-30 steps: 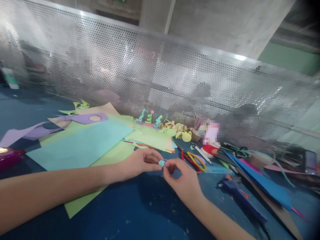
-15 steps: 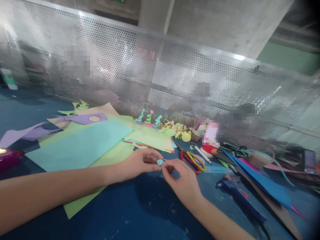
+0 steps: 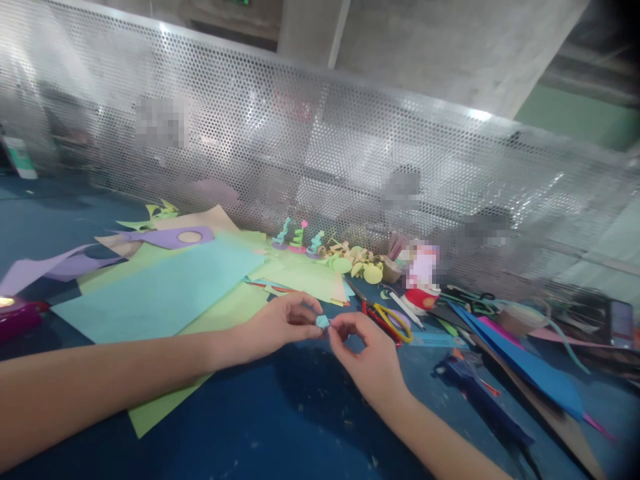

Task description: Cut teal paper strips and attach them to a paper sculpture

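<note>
A small light-blue folded paper piece [image 3: 323,321] is held up over the dark blue table [image 3: 250,427], its faceted side showing. My left hand [image 3: 285,323] grips it from the left between thumb and fingers, closed. At the piece's right edge, my right hand [image 3: 367,347] is closed in a pinch of thumb and forefinger. A tiny purplish bit shows at those fingertips, too small to name. Just behind the right hand lie scissors with red and yellow handles [image 3: 393,323]. Large light-blue paper [image 3: 170,293] and green sheets [image 3: 165,407] spread out beyond and under my left forearm.
Three small spiral paper figures [image 3: 299,237] stand at the back, beside yellow-green paper cutouts [image 3: 370,270]. A red cup [image 3: 421,298] and a white pen [image 3: 407,310] are right of them. A dark blue glue gun [image 3: 483,393] lies near right. Perforated metal screen [image 3: 300,147] borders the table.
The light-blue piece has turned in my fingers and shows a flatter face. My right hand has shifted slightly right and its fingertips sit a little farther from the left ones.
</note>
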`<state>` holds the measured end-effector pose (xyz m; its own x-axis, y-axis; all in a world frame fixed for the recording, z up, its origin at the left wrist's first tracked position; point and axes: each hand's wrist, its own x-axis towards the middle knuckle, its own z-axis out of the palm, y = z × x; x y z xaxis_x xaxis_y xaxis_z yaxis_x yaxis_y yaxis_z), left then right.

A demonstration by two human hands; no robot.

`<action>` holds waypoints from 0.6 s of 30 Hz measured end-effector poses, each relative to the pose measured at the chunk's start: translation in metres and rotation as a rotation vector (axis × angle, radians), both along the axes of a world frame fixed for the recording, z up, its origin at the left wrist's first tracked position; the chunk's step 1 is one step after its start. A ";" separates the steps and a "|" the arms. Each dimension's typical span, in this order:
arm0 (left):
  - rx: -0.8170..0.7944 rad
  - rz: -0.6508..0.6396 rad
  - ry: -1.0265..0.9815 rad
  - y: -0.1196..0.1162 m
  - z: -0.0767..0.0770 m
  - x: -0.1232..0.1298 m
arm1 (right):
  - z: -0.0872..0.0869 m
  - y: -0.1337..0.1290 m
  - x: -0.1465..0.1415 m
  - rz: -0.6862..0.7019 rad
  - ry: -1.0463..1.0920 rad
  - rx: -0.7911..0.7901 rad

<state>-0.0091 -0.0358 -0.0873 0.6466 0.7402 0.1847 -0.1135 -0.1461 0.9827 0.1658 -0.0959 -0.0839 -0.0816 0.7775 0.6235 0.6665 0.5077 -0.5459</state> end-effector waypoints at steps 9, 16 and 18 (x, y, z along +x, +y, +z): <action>0.023 -0.019 0.016 -0.003 0.003 0.000 | 0.000 -0.001 -0.001 0.002 -0.062 0.033; 0.025 -0.034 0.033 -0.006 0.005 0.000 | 0.002 -0.004 -0.003 -0.016 -0.142 0.092; 0.023 -0.043 0.043 -0.007 0.005 0.000 | 0.002 -0.005 -0.003 -0.012 -0.174 0.123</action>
